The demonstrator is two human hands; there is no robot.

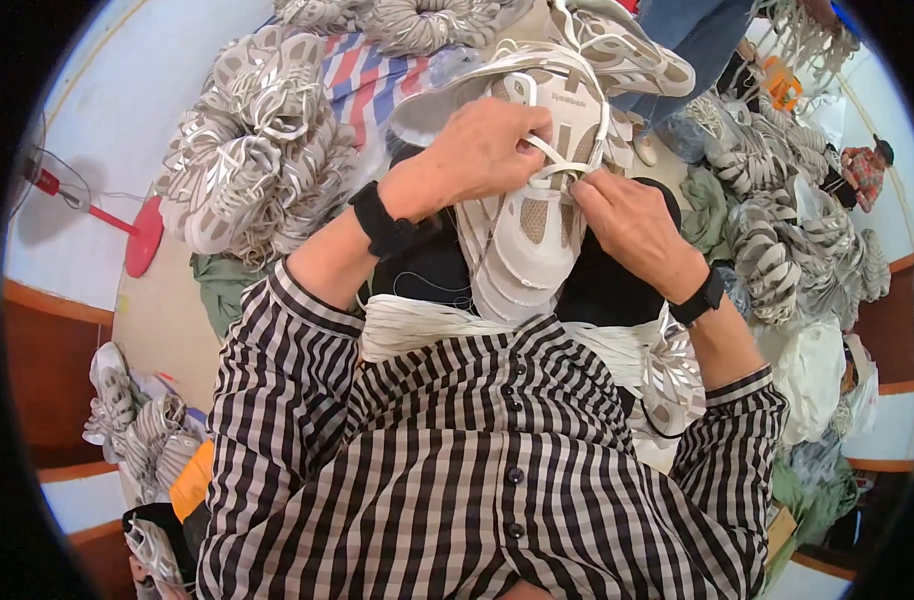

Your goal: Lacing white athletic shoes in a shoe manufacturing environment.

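Observation:
A pale beige and white shoe upper (pixel 535 226) lies on top of a stack of similar uppers across my lap, toe end toward me. A white shoelace (pixel 562 166) crosses its lower eyelets, and a loop of it runs round the tongue. My left hand (pixel 489 145) is closed, pinching the lace above the upper's left side. On the other side, my right hand (pixel 632 222) grips the lace with thumb and forefinger by the lowest eyelets; its fingertips touch the upper. A bundle of white laces (pixel 422 328) lies across my lap, against my shirt.
Large heaps of shoe uppers stand at the left (pixel 262 140) and the right (pixel 792 235). A striped plastic sheet (pixel 372 85) lies beyond. At far left is a red stand (pixel 145 237). Another person's jeans-clad leg (pixel 692 45) is at the upper right, near a white bag (pixel 809 375).

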